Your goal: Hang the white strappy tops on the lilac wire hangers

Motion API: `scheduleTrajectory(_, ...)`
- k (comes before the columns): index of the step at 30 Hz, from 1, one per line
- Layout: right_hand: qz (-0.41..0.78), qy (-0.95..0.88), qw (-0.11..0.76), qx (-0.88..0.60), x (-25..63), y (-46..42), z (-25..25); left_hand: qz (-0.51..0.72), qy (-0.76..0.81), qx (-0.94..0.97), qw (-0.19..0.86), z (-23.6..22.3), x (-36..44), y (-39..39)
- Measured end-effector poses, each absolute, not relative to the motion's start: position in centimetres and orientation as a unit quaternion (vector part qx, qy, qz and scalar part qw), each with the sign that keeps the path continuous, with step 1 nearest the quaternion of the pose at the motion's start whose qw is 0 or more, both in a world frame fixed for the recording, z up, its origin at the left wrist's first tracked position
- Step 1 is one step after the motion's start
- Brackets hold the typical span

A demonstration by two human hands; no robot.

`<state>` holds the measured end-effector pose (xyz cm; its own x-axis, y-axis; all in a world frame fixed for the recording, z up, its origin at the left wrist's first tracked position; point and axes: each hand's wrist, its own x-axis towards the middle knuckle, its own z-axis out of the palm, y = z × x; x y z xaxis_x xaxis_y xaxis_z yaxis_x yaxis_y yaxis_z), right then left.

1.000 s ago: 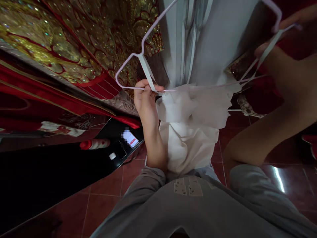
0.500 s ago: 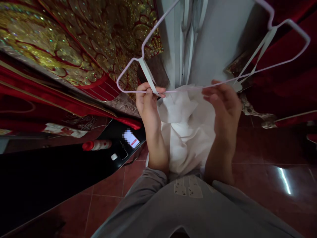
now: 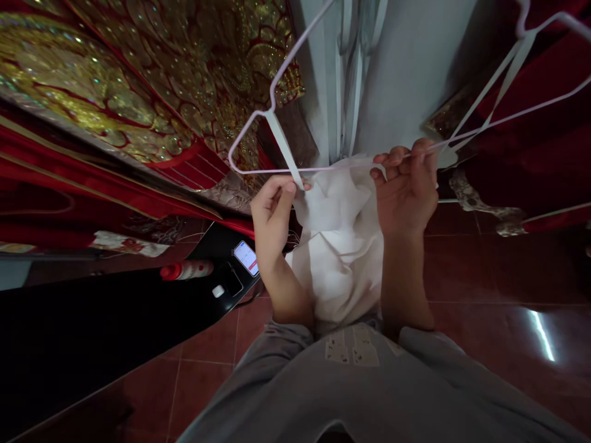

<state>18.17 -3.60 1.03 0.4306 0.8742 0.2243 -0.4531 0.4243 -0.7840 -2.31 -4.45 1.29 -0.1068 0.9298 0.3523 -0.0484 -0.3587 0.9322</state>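
A pale lilac hanger [image 3: 295, 56] is in front of me, its thin bottom bar running across the middle of the view. My left hand [image 3: 274, 212] pinches a white strap [image 3: 283, 141] between thumb and fingers, just below the bar. That strap loops over the hanger's left notch. At the right side, my right hand [image 3: 406, 191] grips the bottom bar with curled fingers. Another white strap [image 3: 517, 64] hangs from the right notch, behind the bar. Below the hanger, a white gauzy garment [image 3: 341, 252] falls in folds between my forearms.
Red garments with gold sequins [image 3: 152, 80] hang on the left, and dark red cloth [image 3: 549, 117] on the right. A black table [image 3: 115, 320] at lower left bears a lit phone [image 3: 246, 257], a red-capped bottle [image 3: 187, 270] and a small white case [image 3: 218, 291]. Red tiles [image 3: 471, 271] cover the floor.
My right hand has moved up and closed on the bottom bar. My left hand has slipped slightly below the bar, drawing the strap down. The hanger's right end has risen.
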Motion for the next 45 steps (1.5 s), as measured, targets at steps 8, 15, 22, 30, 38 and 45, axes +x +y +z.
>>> scheduleTrajectory(8,0.444,-0.324,0.765,-0.336,18.5,-3.5,0.6,0.671,0.260,0.409,0.561,6.6,-4.0,-3.8)
scheduleTrajectory(15,0.459,-0.336,0.748,-0.343,18.6,-3.6,0.9,0.762,0.354,0.323,0.435,6.4,-6.1,-1.8)
scheduleTrajectory(22,0.454,-0.337,0.741,-0.362,18.1,-3.6,1.0,0.713,0.419,0.387,0.408,0.6,-4.4,-2.3)
scheduleTrajectory(30,0.433,-0.338,0.761,-0.346,17.7,-2.6,0.0,0.722,0.342,0.396,0.453,0.6,-0.3,-2.5)
scheduleTrajectory(38,0.358,-0.323,0.778,-0.402,19.9,-3.0,-1.2,0.740,0.321,0.394,0.441,-0.3,0.6,-1.3)
scheduleTrajectory(45,0.228,-0.335,0.816,-0.413,22.7,-2.0,-1.7,0.719,0.370,0.400,0.432,-0.9,0.7,-0.7)
